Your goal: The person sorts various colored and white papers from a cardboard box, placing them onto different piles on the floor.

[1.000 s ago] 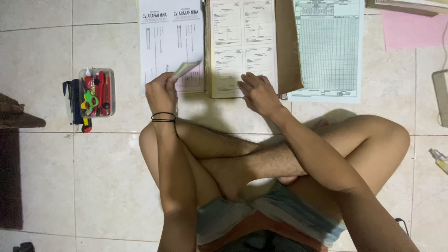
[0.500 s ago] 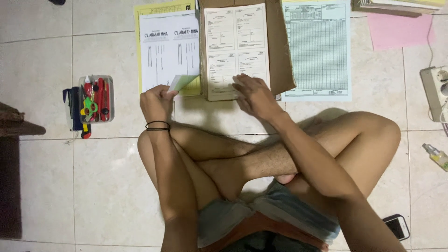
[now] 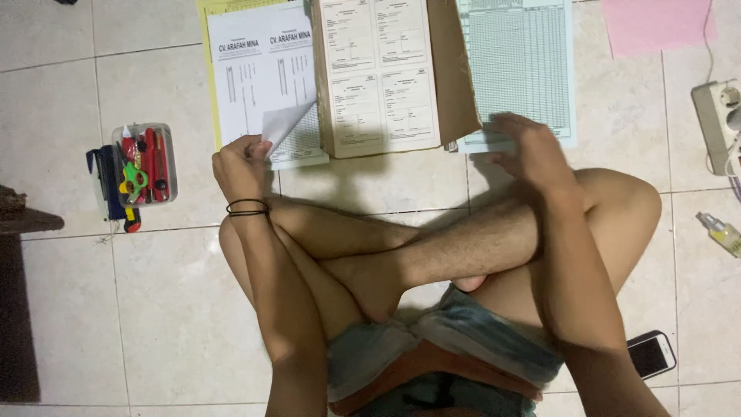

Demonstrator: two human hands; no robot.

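Far left on the tiled floor (image 3: 154,324) I've got a clear plastic tub (image 3: 144,164), packed with scissors with green handles (image 3: 133,179), red pens and a small white bottle; a dark blue tool lies just beside it on the left. Next, my left hand (image 3: 241,164), black bands on the wrist, pinches the near corner of the white printed sheet (image 3: 258,77), curling it up off the yellow sheet (image 3: 205,69) beneath. Moving right, a brown folder (image 3: 451,85) lies open with a form page (image 3: 378,73) on it. My right hand (image 3: 532,147) is blurred, fingers loosely spread, resting on the near edge of the pale green grid sheet (image 3: 517,62). Far right: a pink paper (image 3: 656,23), a white power strip (image 3: 718,123), a small bottle (image 3: 722,234), and near me, a phone (image 3: 651,354).
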